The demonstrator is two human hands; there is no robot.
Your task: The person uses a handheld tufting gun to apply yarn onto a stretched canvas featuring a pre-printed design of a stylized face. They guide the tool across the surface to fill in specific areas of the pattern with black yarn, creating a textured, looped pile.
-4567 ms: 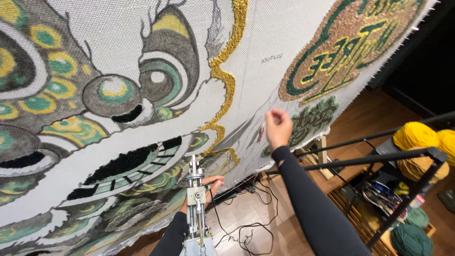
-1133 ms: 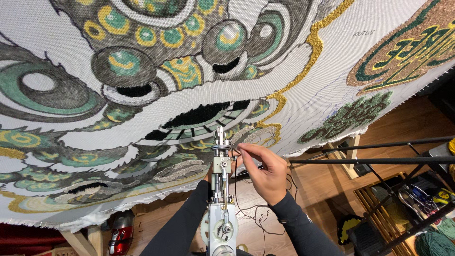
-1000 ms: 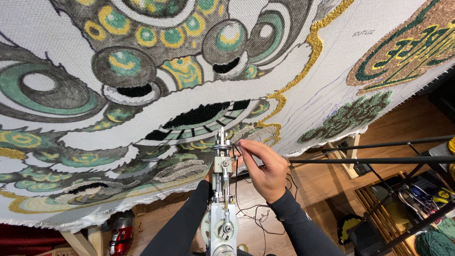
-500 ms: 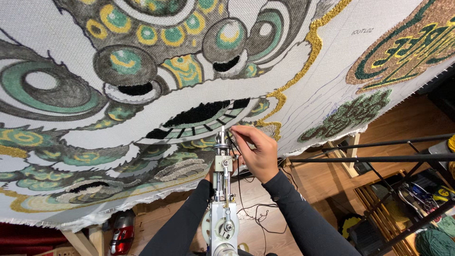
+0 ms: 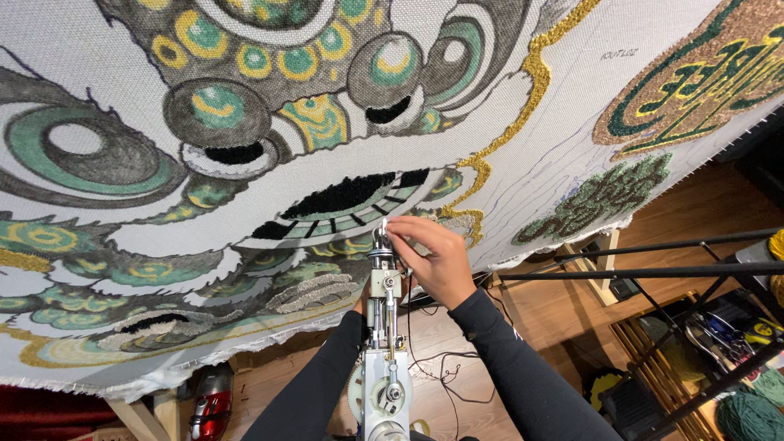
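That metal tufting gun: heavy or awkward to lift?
The gun looks all metal with gears, so probably heavy for its size. It is long and narrow, so likely top-heavy; the right hand pinches its tip at the cloth. The left hand is mostly hidden behind it.

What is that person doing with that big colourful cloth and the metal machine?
A person is working on a big stretched cloth covered in fuzzy green, gold, grey and black yarn shapes. They hold a metal tufting gun up, its tip at the cloth. The right hand pinches at the tip of the gun. The left hand is mostly hidden behind the gun, so its grip can't be seen. Balls of yarn sit on a rack at the right.
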